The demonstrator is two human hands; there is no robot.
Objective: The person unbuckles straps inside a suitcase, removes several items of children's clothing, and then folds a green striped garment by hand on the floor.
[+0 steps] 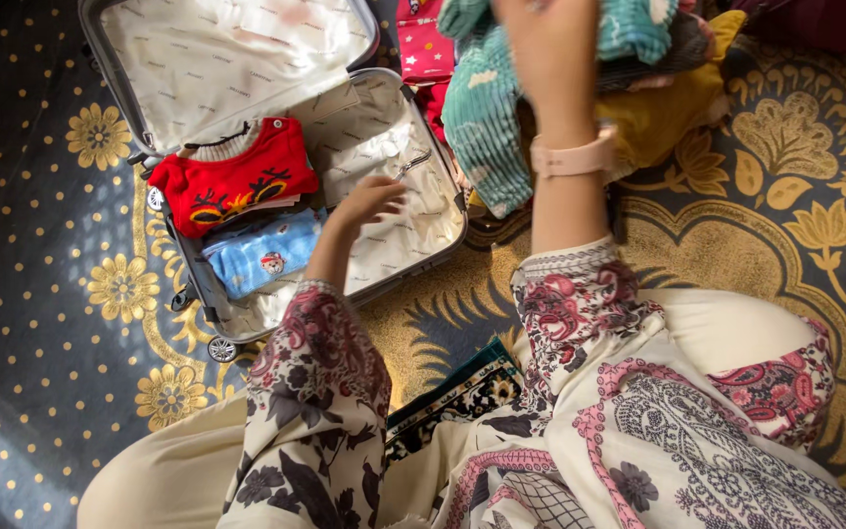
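A single head-worn camera looked steeply down from close above the seated person's lap, facing forward over the patterned blue-and-gold carpet toward the open grey hard-shell suitcase; no second view existed to overlap.

The left hand hovers, fingers loose, over the open suitcase, beside a red sweater and blue garment. The right hand grips a teal garment on the far pile.

Teal ribbed knit garment, bunched and hanging from the heap of clothes just beyond the right edge of the open grey hard-shell suitcase, lifted at its top.
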